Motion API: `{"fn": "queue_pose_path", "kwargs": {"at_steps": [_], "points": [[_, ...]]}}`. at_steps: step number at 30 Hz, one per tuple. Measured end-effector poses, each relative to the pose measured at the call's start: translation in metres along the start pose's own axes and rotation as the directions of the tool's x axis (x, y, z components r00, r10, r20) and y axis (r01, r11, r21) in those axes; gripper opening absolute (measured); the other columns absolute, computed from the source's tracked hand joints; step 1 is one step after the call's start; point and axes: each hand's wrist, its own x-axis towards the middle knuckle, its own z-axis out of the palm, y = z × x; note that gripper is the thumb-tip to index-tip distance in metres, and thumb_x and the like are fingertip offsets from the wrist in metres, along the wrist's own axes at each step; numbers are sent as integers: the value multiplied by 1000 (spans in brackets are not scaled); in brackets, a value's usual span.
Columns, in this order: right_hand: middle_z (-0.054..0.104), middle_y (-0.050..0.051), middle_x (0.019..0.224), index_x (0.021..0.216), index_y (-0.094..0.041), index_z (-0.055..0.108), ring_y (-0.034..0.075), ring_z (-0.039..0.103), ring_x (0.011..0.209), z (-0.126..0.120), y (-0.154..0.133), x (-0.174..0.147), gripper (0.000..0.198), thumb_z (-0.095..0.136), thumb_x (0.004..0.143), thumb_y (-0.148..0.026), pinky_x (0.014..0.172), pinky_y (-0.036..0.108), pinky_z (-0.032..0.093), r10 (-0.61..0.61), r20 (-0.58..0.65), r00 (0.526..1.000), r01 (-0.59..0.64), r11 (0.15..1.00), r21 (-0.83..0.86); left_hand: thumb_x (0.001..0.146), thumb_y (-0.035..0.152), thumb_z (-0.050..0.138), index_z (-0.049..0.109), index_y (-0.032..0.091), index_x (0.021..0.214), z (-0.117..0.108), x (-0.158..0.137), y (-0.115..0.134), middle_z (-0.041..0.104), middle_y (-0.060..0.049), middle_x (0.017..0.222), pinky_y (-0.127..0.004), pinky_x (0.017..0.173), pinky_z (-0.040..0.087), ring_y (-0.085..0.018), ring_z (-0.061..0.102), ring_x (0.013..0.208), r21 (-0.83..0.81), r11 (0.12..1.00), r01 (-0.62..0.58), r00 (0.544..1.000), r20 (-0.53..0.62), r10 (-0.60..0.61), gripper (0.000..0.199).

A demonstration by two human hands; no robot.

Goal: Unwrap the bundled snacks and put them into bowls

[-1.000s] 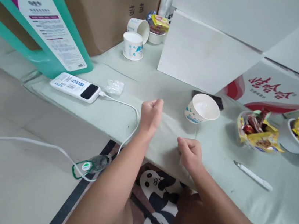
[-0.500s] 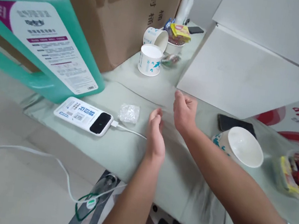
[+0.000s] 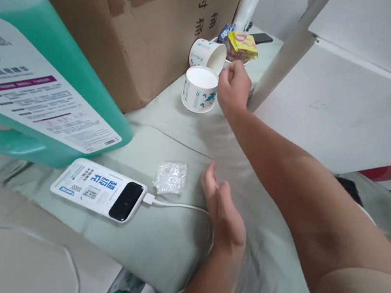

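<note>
Right hand [image 3: 233, 89] is up top center, fingers curled loosely and empty, right beside the upside-down paper cup [image 3: 199, 89] on the bench [image 3: 153, 242], while the left hand [image 3: 224, 213] rests open lower center, near the power bank [image 3: 98, 195] cable.

Large teal plastic jug [image 3: 42, 96] with a white printed label fills the left of the frame. Behind it, upper centre, a brown corrugated cardboard box [image 3: 136, 22] with black printed characters. White rectangular power bank [image 3: 99, 194] with a black display lies lower left on the pale green cloth-covered table [image 3: 153, 242], a white cable [image 3: 180, 206] plugged into its right end. Small crumpled clear plastic packet [image 3: 171, 178] just beside the plug. White flat panels [image 3: 350, 105] occupy the upper right. Dark phone [image 3: 260, 38] at top centre.
</note>
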Motion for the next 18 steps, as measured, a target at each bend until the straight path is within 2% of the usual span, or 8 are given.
{"fn": "queue_pose_path", "kwargs": {"at_steps": [2,4,6,8,9,12,15,18], "points": [[58,5,101,97,-14,57,14,55,100,7,0,22,17,49,92,0,93,31,42,8,-5,1000,-8,997,-79,90,29,44,56,20,138,1,0,1,45,-9,160,-35,127,27,-22,33,154,3,1000,24,1000,6,-24,50],[59,11,120,99,-11,59,16,55,114,12,6,42,18,47,92,1,99,33,40,38,25,999,-33,984,-173,89,28,45,56,22,137,0,0,1,44,-8,160,-38,128,25,-23,31,155,13,998,57,998,10,-57,50],[58,15,129,90,-7,61,19,53,126,17,16,58,24,38,100,-7,102,37,38,63,100,993,-29,951,-309,87,26,46,58,23,135,-1,-1,0,45,-8,159,-39,128,26,-24,31,155,40,997,69,998,13,-69,49],[58,19,132,79,-6,59,23,51,133,23,30,70,36,34,103,-14,103,41,37,82,167,983,-9,918,-397,86,24,47,59,23,131,-2,-2,-1,47,-9,157,-39,127,27,-24,33,153,85,996,23,999,29,-25,47],[59,21,132,75,-5,58,25,51,134,25,36,75,35,38,102,-15,103,42,37,95,189,977,-9,910,-414,86,23,48,60,23,129,-2,-3,-2,48,-9,156,-39,127,28,-24,35,152,111,994,-8,999,39,4,45],[59,25,133,73,-5,54,29,52,134,32,51,86,17,64,86,-8,105,47,35,174,227,958,-64,904,-422,87,22,49,63,24,126,-4,-5,-6,50,-9,153,-40,127,27,-25,39,149,158,987,-41,998,53,33,42],[53,28,139,75,-8,50,30,51,134,35,56,93,29,77,65,-1,105,49,33,276,258,926,-151,897,-416,87,23,49,64,26,127,-8,-4,-10,49,-8,154,-41,128,28,-25,39,149,134,991,-21,997,77,10,42],[49,28,141,76,-12,48,26,50,133,34,54,93,32,77,64,-4,103,44,34,262,269,927,-156,920,-359,88,23,48,65,28,128,-10,-2,-9,49,-7,154,-43,127,29,-26,39,149,126,992,-19,994,109,5,43]]}}
